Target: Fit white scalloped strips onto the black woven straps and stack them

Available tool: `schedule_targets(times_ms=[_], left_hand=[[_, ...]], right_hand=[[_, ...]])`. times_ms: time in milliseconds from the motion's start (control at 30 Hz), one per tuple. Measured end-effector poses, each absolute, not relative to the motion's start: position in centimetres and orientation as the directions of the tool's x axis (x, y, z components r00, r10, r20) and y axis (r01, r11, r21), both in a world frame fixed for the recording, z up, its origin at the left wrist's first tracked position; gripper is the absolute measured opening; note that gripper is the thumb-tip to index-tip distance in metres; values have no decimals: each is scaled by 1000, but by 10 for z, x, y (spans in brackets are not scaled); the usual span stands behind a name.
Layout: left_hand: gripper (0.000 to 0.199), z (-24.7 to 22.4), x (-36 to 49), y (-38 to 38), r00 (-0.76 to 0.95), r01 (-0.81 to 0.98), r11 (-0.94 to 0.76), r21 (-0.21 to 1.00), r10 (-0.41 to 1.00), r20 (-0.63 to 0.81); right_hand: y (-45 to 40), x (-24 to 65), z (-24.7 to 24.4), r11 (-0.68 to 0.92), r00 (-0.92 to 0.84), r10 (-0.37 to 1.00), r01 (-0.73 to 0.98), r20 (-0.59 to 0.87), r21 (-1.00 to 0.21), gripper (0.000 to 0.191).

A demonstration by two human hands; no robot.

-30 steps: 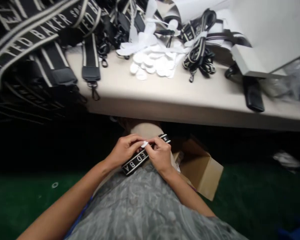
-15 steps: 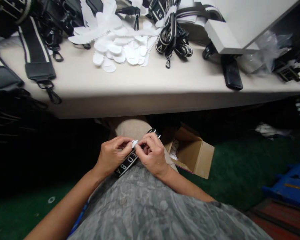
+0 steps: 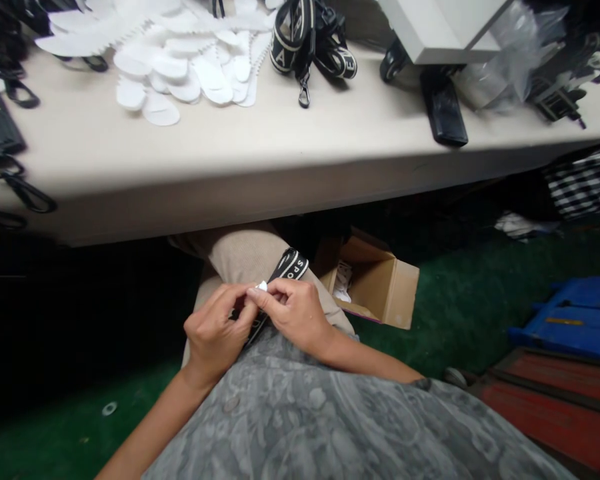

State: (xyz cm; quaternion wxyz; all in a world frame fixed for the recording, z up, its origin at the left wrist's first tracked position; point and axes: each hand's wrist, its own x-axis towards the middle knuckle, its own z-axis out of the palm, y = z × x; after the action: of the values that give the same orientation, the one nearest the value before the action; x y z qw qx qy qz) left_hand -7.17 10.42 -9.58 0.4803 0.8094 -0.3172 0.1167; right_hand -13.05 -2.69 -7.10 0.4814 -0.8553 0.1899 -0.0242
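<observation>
Over my lap, my left hand [image 3: 219,328] and my right hand [image 3: 300,313] meet fingertip to fingertip. Both pinch a small white piece [image 3: 262,286], mostly covered by the fingers. A black strap [image 3: 293,264] with white lettering and edge lines lies across my thigh and passes beneath both hands. Its middle is hidden by the fingers.
On the table [image 3: 180,157] lie white paper-like pieces [image 3: 213,77], a bundled lettered strap [image 3: 293,40], a black flat object [image 3: 445,113] and clear plastic [image 3: 505,60]. An open cardboard box [image 3: 375,287] is at right below, with blue [image 3: 580,320] and red objects [image 3: 560,393] beyond.
The view has shifted rightward, so the table items appear further left. My fingers have drawn closer together around the white piece, and more of the strap's far end shows.
</observation>
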Motion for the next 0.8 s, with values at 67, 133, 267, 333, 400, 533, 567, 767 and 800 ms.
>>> schedule_targets(times_ms=[67,133,267,333,400,533,567,767,800], left_hand=[[5,-96,-71,106,818,-555,-351,754,-395,418],[8,-96,-67,106,919,-294,-330,897,-355,170],[23,-102,-55,101,908,290,-159,944,-268,-324],[26,-107,-50,96,863,429,-75,900,-261,-433],[28,-111,-47,91,824,517,-4,856,-271,-498],[30,-107,-51,88,794,578,56,814,-269,-545],[30,-103,-54,88,797,575,54,816,-260,-545],[23,-93,-61,87,928,268,-94,959,-243,-283],[23,-94,-58,86,915,321,-35,946,-247,-320]], right_hand=[[-27,-128,-78,-367,930,-332,-283,-160,-886,40],[-27,-127,-82,-390,934,-344,-236,-98,-890,39],[-30,-131,-86,-570,935,-356,-211,7,-794,42],[-32,-134,-88,-630,931,-364,-244,4,-737,41],[-35,-136,-92,-667,928,-371,-281,-19,-690,40],[-39,-139,-96,-680,925,-374,-317,-59,-661,38],[-39,-139,-96,-658,923,-379,-324,-73,-679,39],[-46,-138,-97,-403,866,-464,-396,-189,-825,43],[-47,-139,-98,-365,853,-474,-416,-218,-833,45]])
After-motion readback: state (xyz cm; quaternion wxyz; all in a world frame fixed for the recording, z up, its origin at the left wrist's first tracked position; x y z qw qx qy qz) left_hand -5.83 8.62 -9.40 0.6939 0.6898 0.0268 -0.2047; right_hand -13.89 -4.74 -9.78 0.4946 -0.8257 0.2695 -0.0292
